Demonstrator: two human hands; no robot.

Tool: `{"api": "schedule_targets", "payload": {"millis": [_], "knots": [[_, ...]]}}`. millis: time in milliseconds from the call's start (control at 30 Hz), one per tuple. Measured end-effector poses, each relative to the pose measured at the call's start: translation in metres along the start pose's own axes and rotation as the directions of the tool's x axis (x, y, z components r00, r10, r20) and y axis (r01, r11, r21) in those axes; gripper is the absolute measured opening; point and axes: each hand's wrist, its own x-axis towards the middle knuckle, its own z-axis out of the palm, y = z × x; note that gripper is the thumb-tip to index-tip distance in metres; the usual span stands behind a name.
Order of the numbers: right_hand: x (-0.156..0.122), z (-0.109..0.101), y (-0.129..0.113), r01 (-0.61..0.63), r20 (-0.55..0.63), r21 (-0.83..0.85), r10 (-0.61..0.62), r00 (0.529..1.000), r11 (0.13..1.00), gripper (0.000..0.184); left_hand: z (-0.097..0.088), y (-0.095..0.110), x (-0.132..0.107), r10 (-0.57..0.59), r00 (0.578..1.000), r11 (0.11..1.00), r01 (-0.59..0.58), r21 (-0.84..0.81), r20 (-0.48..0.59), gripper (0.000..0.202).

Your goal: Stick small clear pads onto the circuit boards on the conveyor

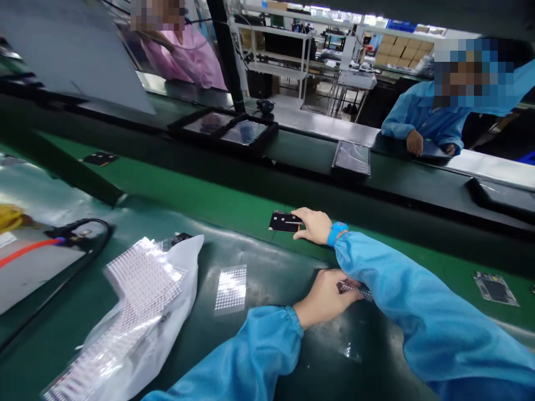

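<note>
My right hand (316,225), with a blue band at its wrist, reaches over the green belt to a black circuit board (277,221) with small pale squares. Thin metal tweezers (294,223) poke out from that hand across the board. Thumb and forefinger lie at the board's right edge; whether they grip it I cannot tell. Nearer to me, my left hand (328,298) is closed on a sheet of small stickers (364,291), partly hidden behind the right sleeve. A clear sheet with rows of silvery dots (231,289) lies on the bench to its left.
More dotted sheets (144,278) lie on a white plastic bag (184,273) at left. Another board (495,288) is on the belt (200,203) at right. Black trays (246,133) line the shelf beyond. Two people sit across, one in pink (188,58), one in blue (438,111).
</note>
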Motion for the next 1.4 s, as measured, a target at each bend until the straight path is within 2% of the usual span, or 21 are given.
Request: {"api": "schedule_targets", "payload": {"millis": [133, 233, 367, 467, 600, 667, 733, 867, 933, 1000, 1067, 1133, 1200, 1300, 1400], "knots": [[-0.007, -0.002, 0.008, 0.010, -0.015, 0.069, -0.009, 1.000, 0.998, 0.057, -0.003, 0.005, 0.001, 0.010, 1.000, 0.997, -0.011, 0.079, 0.007, 0.011], [-0.011, -0.005, 0.006, 0.021, -0.028, 0.022, -0.020, 0.999, 1.000, 0.050, -0.006, 0.010, 0.001, 0.036, 0.999, 0.986, -0.034, 0.165, -0.010, 0.006], [-0.025, -0.024, 0.018, -0.058, -0.024, -0.042, 0.057, 0.998, 0.997, 0.062, -0.012, 0.009, 0.008, 0.053, 0.998, 0.978, -0.056, 0.200, 0.020, 0.012], [-0.068, -0.060, 0.034, -0.151, -0.107, -0.039, 0.146, 0.983, 0.988, 0.067, -0.013, 0.009, 0.010, 0.079, 0.996, 0.970, -0.084, 0.227, 0.030, 0.011], [-0.150, -0.118, 0.051, -0.283, -0.190, -0.118, 0.258, 0.947, 0.952, 0.068, -0.012, 0.011, 0.008, 0.087, 0.996, 0.966, -0.092, 0.242, 0.032, 0.011], [-0.181, -0.137, 0.055, -0.326, -0.202, -0.204, 0.286, 0.937, 0.923, 0.062, -0.011, 0.012, 0.007, 0.088, 0.996, 0.964, -0.092, 0.249, 0.026, 0.011], [-0.197, -0.147, 0.057, -0.361, -0.197, -0.270, 0.316, 0.928, 0.892, 0.055, -0.010, 0.012, 0.006, 0.085, 0.996, 0.966, -0.088, 0.245, 0.022, 0.012], [-0.195, -0.148, 0.066, -0.320, -0.123, -0.264, 0.297, 0.947, 0.910, 0.044, -0.009, 0.009, 0.006, 0.063, 0.998, 0.974, -0.068, 0.214, 0.032, 0.013], [-0.195, -0.148, 0.077, -0.318, -0.157, -0.220, 0.288, 0.945, 0.922, 0.034, -0.009, 0.008, 0.007, 0.074, 0.997, 0.976, -0.079, 0.204, 0.030, 0.013], [-0.207, -0.148, 0.091, -0.411, -0.201, -0.210, 0.372, 0.906, 0.887, 0.023, -0.010, 0.007, 0.008, 0.094, 0.995, 0.975, -0.098, 0.202, 0.027, 0.012], [-0.229, -0.143, 0.105, -0.556, -0.181, -0.227, 0.526, 0.831, 0.800, 0.019, -0.011, 0.006, 0.009, 0.109, 0.994, 0.971, -0.112, 0.211, 0.028, 0.012], [-0.254, -0.130, 0.113, -0.661, -0.117, -0.239, 0.654, 0.747, 0.712, 0.029, -0.012, 0.006, 0.010, 0.113, 0.993, 0.968, -0.117, 0.223, 0.034, 0.013], [-0.272, -0.110, 0.116, -0.713, -0.086, -0.249, 0.718, 0.691, 0.656, 0.052, -0.012, 0.005, 0.011, 0.110, 0.993, 0.965, -0.115, 0.234, 0.037, 0.013], [-0.280, -0.084, 0.117, -0.759, -0.089, -0.221, 0.762, 0.641, 0.612, 0.080, -0.013, 0.004, 0.011, 0.102, 0.994, 0.957, -0.107, 0.270, 0.032, 0.015], [-0.273, -0.079, 0.122, -0.798, -0.069, -0.030, 0.796, 0.602, 0.601, 0.086, -0.016, 0.001, 0.012, 0.106, 0.994, 0.944, -0.110, 0.311, 0.030, 0.017]]}}
